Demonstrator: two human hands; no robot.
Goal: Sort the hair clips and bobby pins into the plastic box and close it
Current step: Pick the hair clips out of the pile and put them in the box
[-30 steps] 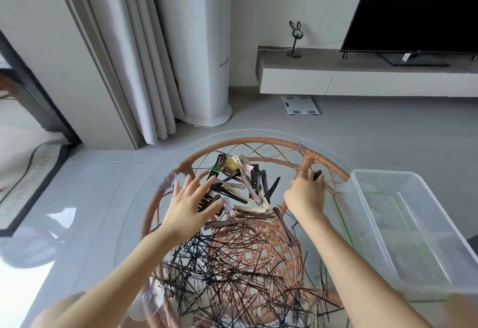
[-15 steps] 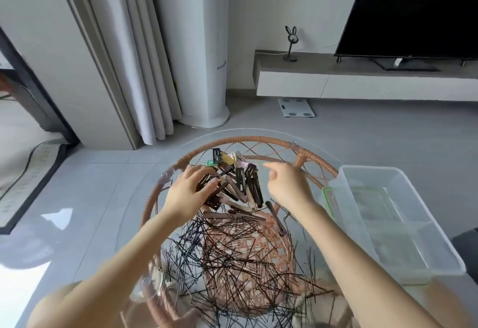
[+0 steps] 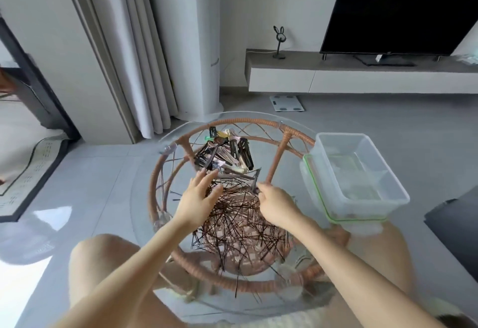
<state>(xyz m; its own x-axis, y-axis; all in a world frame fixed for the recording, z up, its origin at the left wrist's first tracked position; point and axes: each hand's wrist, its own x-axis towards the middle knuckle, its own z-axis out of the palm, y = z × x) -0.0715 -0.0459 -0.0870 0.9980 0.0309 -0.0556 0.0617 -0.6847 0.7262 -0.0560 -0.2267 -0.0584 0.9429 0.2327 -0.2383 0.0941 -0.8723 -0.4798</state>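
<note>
A heap of hair clips lies at the far side of the round glass table. A wide tangle of dark bobby pins covers the middle. My left hand is spread with straight fingers at the near edge of the clip heap, above the pins. My right hand pinches a dark hair clip that sticks up from its fingertips. The clear plastic box stands open at the right, on its green-rimmed lid.
The glass top rests on a rattan frame. My knees show below the table. A dark seat edge is at the right. Grey floor, a rug at left, curtains, a TV bench and a scale lie beyond.
Both hands have pulled back toward me from the clip heap. The right hand now pinches a single dark clip. The camera has tilted, showing more of the table and my knees.
</note>
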